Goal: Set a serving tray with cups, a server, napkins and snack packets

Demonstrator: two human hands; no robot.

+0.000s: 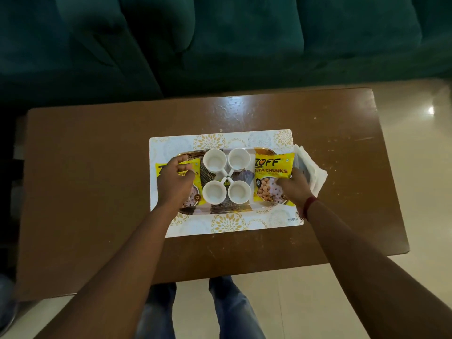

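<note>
A person standing at a brown wooden counter [97, 167] is reaching both bare arms down to a patterned serving tray [227, 209], which is lying on a white-and-gold floral placemat [220, 140] at the middle of the counter. Four empty white cups [214, 160] are sitting in a two-by-two square at the centre of the tray, their handles all pointing inward and meeting in the middle. A yellow Zoff soya chunks packet [272, 172] is lying flat on the tray's right end, just beside the cups, and a matching left packet [193, 165] is lying on the tray's left end, largely covered by the left hand [175, 182]. That hand's fingers [189, 176] are curling down onto the left packet with the thumb spread toward the tray's far edge; whether they are actually gripping it cannot be told. The right hand [294, 187], with a red thread band [309, 206] at the wrist, is lying over the right packet's outer edge, its fingers [282, 185] touching the packet's lower half; whether they are pinching it cannot be told either. A stack of white paper napkins [310, 167] is lying just off the tray's right end, spilling past the placemat onto the counter and partly hidden behind the right hand. A dark green sofa [220, 45] is standing beyond the tray's far side, pale floor tiles [415, 143] are showing to its right, and the person's blue jeans [159, 311] are showing below its near side.
</note>
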